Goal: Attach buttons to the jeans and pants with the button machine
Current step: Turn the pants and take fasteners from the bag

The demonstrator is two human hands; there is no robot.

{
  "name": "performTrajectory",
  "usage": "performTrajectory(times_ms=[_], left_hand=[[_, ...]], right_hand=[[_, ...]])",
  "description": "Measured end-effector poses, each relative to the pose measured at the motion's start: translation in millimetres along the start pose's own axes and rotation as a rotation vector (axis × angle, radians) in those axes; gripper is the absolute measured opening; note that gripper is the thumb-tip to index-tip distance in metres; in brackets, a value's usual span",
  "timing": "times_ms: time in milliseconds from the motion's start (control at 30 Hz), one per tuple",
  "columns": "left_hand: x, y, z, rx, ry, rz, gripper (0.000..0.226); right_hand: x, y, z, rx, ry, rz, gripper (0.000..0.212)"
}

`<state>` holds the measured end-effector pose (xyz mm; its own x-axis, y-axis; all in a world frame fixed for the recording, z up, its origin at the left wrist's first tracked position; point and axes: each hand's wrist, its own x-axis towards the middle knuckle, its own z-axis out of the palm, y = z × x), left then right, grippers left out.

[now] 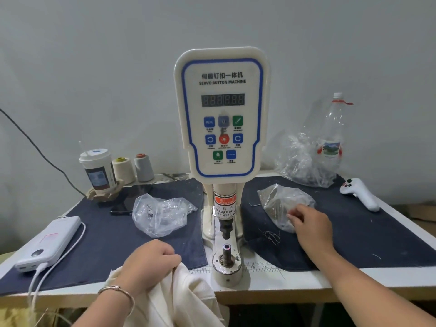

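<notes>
While our left hand (147,263) grips a bunched fold of the cream pants (174,296) at the near table edge, just left of the button machine (223,128), our right hand (311,226) reaches to the clear bag (280,204) of small dark pieces on the right; its fingers are loosely curled at the plastic, and we cannot tell whether they pinch anything. The cloth looks soft and limp, fairly light, likely to sag and slide off the edge, so we judge it best held close to the spot meant for the button, spread flat between both hands over the lower die (227,248). The pants are plain off-white, creased and draping below the table. The die stands bare, under the punch (225,228) with its finger warning label. A second bag (160,214) lies left on the dark denim (99,234).
</notes>
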<state>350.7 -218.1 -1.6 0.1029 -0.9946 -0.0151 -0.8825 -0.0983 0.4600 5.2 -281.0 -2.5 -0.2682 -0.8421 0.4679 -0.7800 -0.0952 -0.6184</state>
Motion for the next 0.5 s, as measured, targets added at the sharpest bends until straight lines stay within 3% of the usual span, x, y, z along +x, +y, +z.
performTrajectory(times_ms=[200, 500], left_hand=[[0.7, -3.6, 3.9, -0.019, 0.013, -0.012, 0.035], [-3.6, 1.9, 0.8, -0.028, 0.008, -0.024, 0.036]], right_hand=[[-26.3, -24.2, -11.6, 0.358, -0.003, 0.069, 0.016], [-78.5, -73.8, -14.3, 0.738, -0.292, 0.304, 0.015]])
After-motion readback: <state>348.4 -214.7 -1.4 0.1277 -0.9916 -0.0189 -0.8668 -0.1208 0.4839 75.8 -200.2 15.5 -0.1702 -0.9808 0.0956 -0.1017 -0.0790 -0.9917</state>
